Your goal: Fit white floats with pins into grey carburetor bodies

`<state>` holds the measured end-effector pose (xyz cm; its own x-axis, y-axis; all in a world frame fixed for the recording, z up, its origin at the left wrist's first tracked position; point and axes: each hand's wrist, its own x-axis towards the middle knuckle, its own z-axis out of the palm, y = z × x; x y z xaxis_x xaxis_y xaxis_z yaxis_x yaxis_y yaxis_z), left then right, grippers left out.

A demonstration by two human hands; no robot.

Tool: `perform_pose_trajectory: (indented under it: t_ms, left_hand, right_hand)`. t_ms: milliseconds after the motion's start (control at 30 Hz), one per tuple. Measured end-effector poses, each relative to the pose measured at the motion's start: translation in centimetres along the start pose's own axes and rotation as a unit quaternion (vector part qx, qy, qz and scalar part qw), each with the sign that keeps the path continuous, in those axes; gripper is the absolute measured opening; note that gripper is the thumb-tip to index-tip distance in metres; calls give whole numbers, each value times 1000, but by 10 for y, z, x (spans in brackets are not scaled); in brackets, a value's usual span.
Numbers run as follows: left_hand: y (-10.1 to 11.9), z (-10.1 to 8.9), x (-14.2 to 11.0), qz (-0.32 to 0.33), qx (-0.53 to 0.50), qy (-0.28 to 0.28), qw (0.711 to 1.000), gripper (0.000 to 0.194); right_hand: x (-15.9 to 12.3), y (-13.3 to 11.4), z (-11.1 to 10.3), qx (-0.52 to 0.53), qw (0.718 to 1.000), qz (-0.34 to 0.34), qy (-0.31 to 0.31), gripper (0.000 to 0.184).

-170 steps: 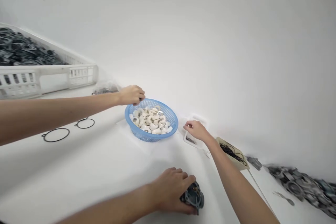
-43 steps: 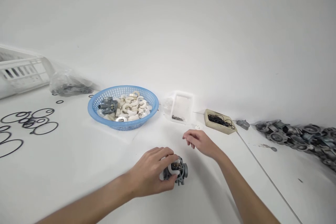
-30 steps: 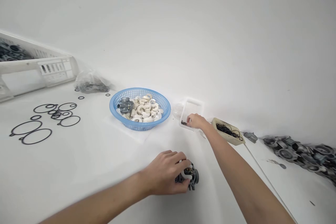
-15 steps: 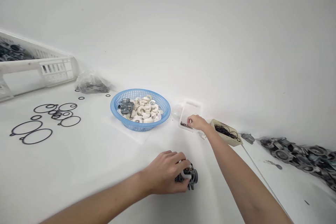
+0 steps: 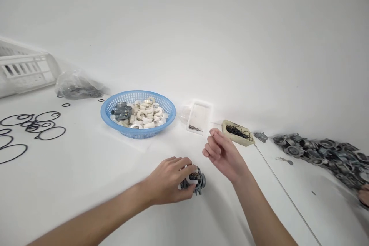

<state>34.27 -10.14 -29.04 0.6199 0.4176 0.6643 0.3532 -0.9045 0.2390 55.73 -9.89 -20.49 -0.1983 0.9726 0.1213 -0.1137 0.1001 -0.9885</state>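
Note:
My left hand (image 5: 173, 178) is wrapped round a grey metal carburetor (image 5: 203, 180) on the table. Its fingers rest over a white plastic float (image 5: 192, 181) on the upturned side, where brass bits show. To the right and a little farther off, my right hand (image 5: 221, 153) is raised above the table, thumb and forefinger pinched together. Whatever is between those fingertips is too small to make out. Just beyond it stands a small white tray (image 5: 201, 114) with thin metal pins (image 5: 195, 128) gathered at its near end.
A blue basket (image 5: 138, 133) holds white floats and a grey carburetor. Rubber rings (image 5: 52, 133), a plastic bag (image 5: 77, 86) and a white crate (image 5: 29, 71) are at left. Rightward are a box of black rings (image 5: 240, 140), heaped metal parts (image 5: 317, 152) and another person's hand (image 5: 363, 196).
My right hand has come out of the white tray, back toward the carburetor, fingers pinched. My left hand keeps its hold. The view has swung right, and another person's hand shows at the right edge.

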Motion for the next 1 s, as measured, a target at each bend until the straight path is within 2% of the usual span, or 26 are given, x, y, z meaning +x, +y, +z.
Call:
perform_pose_trajectory:
  t_ms: [67, 133, 333, 467, 600, 833, 900, 933, 1000]
  left_hand:
    - [1, -1, 0, -2, -8, -7, 1000, 29]
    - [3, -2, 1, -6, -11, -12, 1000, 28]
    - [3, -1, 2, -12, -13, -25, 1000, 30]
    - [2, 0, 1, -10, -7, -19, 1000, 32]
    - [5, -3, 3, -1, 14, 1, 1000, 31]
    - [12, -10, 10, 65, 53, 85, 993, 23]
    - [13, -10, 10, 82, 57, 104, 990, 21]
    - [14, -9, 9, 86, 58, 111, 988, 20]
    - [15, -8, 7, 86, 59, 121, 987, 16]
  right_hand:
    - [-21, 1, 8, 134, 990, -1, -38, 22]
    - [-32, 5, 9, 216, 974, -1, -69, 14]
    - [-29, 29, -4, 281, 956, 26, -76, 15]
    - [-33, 41, -4, 302, 950, 31, -69, 15]
    - [-42, 41, 1, 273, 958, 6, -89, 17]
    - [-56, 35, 5, 182, 965, -81, -169, 13]
    - [-61, 38, 9, 110, 976, -115, -146, 11]
    - [-63, 40, 12, 61, 980, -149, -115, 9]
    - [-67, 44, 21, -47, 968, -244, -39, 9]
